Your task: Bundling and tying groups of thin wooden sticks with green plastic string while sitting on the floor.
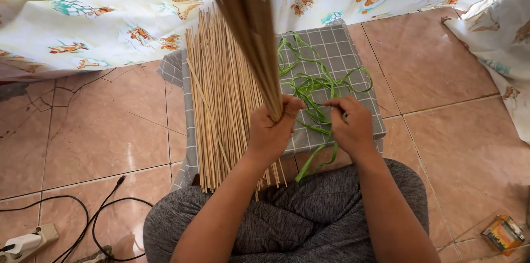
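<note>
Left fingers wrapping tight around a bundle of sticks rising upward. Right fingers pinching a green ribbon, trailing beyond them over a grey checked cloth. Loose sticks lying left of both, cloth resting on the tiled floor.

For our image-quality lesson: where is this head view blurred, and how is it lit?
Head view: the raised stick bundle gripped by the left hand blurs near the lens; the flat sticks, green strip and right hand stay sharp; soft daylight, faint shadows, no glare on the tiled floor.
</note>
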